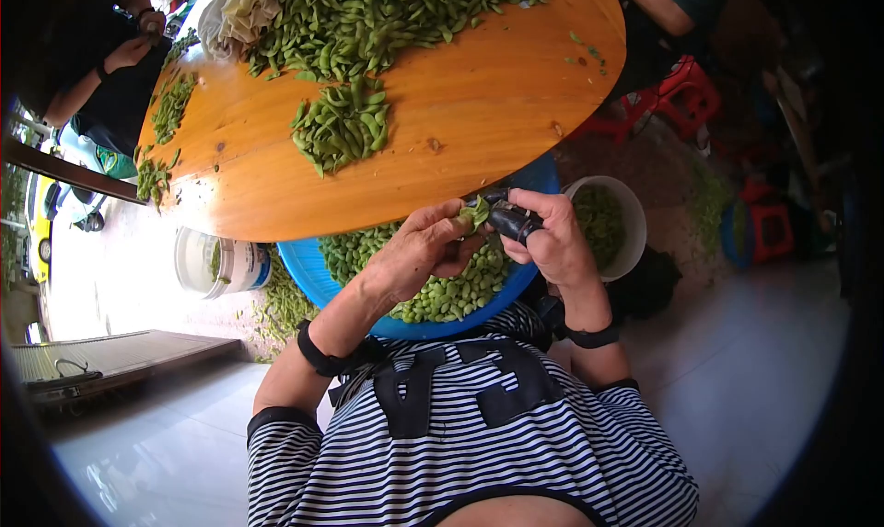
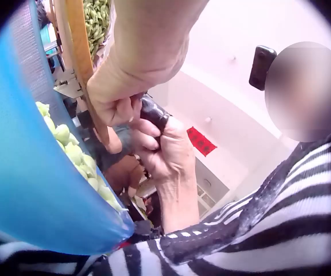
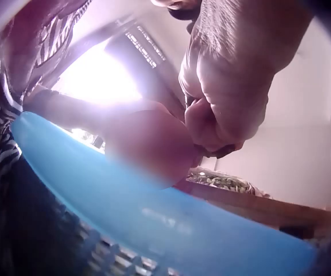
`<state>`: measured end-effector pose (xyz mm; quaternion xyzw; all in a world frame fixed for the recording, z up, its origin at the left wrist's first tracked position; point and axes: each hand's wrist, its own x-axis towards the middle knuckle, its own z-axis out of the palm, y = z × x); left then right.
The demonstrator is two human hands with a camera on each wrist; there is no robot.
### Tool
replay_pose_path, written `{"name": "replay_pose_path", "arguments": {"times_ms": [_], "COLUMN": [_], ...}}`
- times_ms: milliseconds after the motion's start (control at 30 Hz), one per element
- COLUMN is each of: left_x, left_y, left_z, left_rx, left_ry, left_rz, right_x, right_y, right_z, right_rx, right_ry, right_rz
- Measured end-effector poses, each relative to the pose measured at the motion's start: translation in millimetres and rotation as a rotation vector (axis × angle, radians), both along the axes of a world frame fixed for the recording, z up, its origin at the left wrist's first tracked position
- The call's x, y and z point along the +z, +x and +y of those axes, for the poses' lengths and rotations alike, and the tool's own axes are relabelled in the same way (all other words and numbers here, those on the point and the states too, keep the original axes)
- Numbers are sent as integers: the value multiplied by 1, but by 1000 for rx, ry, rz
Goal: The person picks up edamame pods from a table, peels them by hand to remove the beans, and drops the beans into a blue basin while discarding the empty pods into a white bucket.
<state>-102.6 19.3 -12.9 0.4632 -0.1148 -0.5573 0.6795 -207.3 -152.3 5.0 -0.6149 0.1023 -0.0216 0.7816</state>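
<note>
Over a blue basin (image 1: pixel 307 286), my left hand (image 1: pixel 419 251) pinches a green soybean pod (image 1: pixel 475 213) between thumb and fingers. My right hand (image 1: pixel 557 237) meets it from the other side, its thumb and forefinger closed at the pod's end. Shiny black coverings (image 1: pixel 513 223) sit over the thumb and forefinger tip of the right hand; one black covering (image 2: pixel 154 110) also shows in the left wrist view. Shelled green beans (image 1: pixel 451 292) lie in the basin below both hands. In the right wrist view, the right hand (image 3: pixel 231 98) has curled fingers, and the pod is hidden.
A wooden table (image 1: pixel 479 122) beyond the basin bears a large heap of pods (image 1: pixel 359 21) and a smaller pile (image 1: pixel 343 127). White buckets stand left (image 1: pixel 193 265) and right (image 1: pixel 635 228). Other people sit across the table. A red stool (image 1: pixel 686 94) stands at right.
</note>
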Motion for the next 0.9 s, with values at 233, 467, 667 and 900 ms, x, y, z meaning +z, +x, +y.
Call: {"name": "replay_pose_path", "arguments": {"times_ms": [233, 467, 667, 900], "left_x": [-14, -16, -12, -4], "left_y": [9, -4, -5, 2], "left_z": [3, 0, 1, 15], "left_rx": [-123, 88, 110, -69], "left_ry": [-151, -41, -6, -40], "left_rz": [216, 222, 165, -213], "right_x": [-23, 3, -4, -1], "right_y": [1, -7, -3, -8], "right_z": [-14, 23, 12, 9], "right_rx": [106, -141, -127, -270], "right_ry": [474, -928, -455, -730], "right_rz": [6, -270, 7, -238]}}
